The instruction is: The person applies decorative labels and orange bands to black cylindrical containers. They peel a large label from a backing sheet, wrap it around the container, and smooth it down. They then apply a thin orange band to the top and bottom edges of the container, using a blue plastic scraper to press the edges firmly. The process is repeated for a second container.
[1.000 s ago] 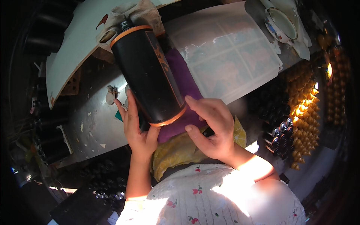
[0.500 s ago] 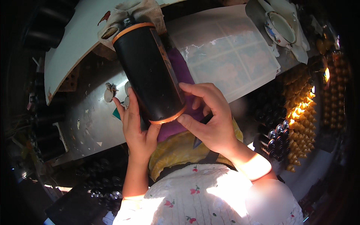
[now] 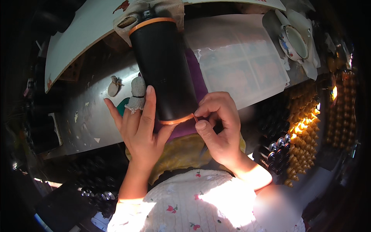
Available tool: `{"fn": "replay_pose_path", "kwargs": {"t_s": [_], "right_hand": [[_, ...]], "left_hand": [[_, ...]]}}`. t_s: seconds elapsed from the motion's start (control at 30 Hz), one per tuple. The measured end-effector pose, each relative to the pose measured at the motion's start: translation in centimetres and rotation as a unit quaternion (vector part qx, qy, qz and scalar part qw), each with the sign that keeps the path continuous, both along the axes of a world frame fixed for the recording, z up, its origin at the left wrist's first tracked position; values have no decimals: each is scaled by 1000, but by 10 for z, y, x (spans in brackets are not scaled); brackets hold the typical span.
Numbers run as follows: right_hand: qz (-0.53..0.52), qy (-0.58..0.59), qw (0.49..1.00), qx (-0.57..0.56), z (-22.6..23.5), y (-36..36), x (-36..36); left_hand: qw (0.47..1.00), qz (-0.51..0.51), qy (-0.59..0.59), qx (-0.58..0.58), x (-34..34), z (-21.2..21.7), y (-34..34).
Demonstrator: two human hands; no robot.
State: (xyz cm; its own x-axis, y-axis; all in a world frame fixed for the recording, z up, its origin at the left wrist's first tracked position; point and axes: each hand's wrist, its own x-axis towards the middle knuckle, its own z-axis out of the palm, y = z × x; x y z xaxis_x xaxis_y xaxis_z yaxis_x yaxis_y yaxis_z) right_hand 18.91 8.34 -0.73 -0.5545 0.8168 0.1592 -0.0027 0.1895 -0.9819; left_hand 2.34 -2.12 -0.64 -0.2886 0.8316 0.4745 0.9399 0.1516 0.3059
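Note:
A large black cylinder [image 3: 164,69] with orange bands at both ends lies tilted in front of me, its far end by a crumpled pale cloth [image 3: 176,11]. My left hand [image 3: 141,129] holds its near left side, the index finger along the wall and the thumb at the lower rim. The other fingers are spread, and a grey knitted finger cover [image 3: 138,91] sits on one of them. At the right end of the near orange band [image 3: 174,121], my right hand [image 3: 218,127] pinches a thin orange strip [image 3: 195,118] between thumb and forefinger.
A purple cloth [image 3: 196,83] lies under the cylinder. Printed sheets under a translucent cover [image 3: 239,62] are to the right, with an enamel bowl [image 3: 295,43] beyond. A small tied cloth bundle [image 3: 114,86] sits on the metal table [image 3: 92,120]. Rows of golden objects [image 3: 305,143] stand at right.
My right thumb and forefinger have closed from a wider spread onto a strip at the near band. My left fingers have fanned out, and the knitted cover shows more. The view has shifted slightly.

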Motion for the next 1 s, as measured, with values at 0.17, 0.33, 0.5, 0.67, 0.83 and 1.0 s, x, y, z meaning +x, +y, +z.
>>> {"fn": "replay_pose_path", "kwargs": {"t_s": [0.17,0.33,0.5,0.67,0.83,1.0], "right_hand": [[1,-28,998,-50,4,6,-3],[31,-58,996,-58,15,9,-3],[86,-71,993,-26,41,12,-8],[126,-60,990,-26,57,8,-20],[128,-73,989,-16,63,9,-18],[101,-59,989,-87,48,13,-7]], "left_hand": [[995,-19,-93,24,2,-12,-11],[987,-54,-150,18,19,-36,-37],[980,-70,-186,24,27,-46,-47],[985,-54,-160,42,30,-50,-45],[988,-45,-148,21,33,-48,-46],[990,-40,-134,22,35,-50,-45]]}}
